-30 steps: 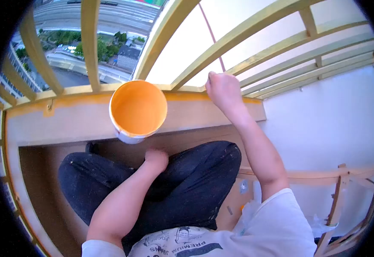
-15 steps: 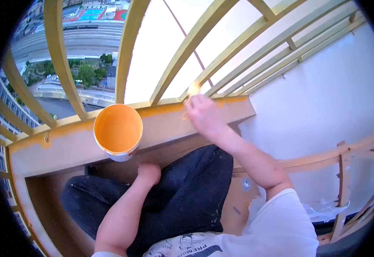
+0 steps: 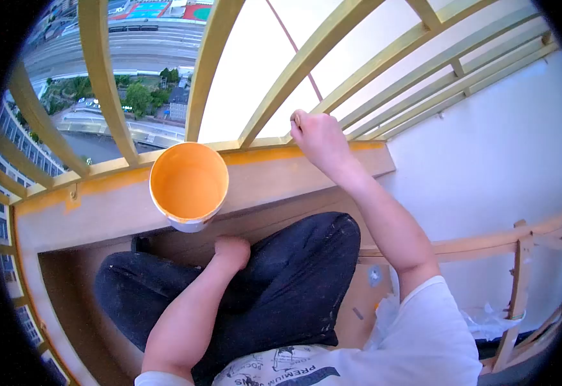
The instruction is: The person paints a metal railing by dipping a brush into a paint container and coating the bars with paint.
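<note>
"While your right hand (image 3: 321,143) curls closed above the ledge (image 3: 265,183), what's risky?"

"I can't tell what it pinches; a slip by the slats (image 3: 294,72) could drop it outside. Your left hand's (image 3: 233,251) grip, below the ledge, is unclear too. The paint bucket (image 3: 189,183) seems perched on the ledge; a bumping forearm could tip it."
</note>
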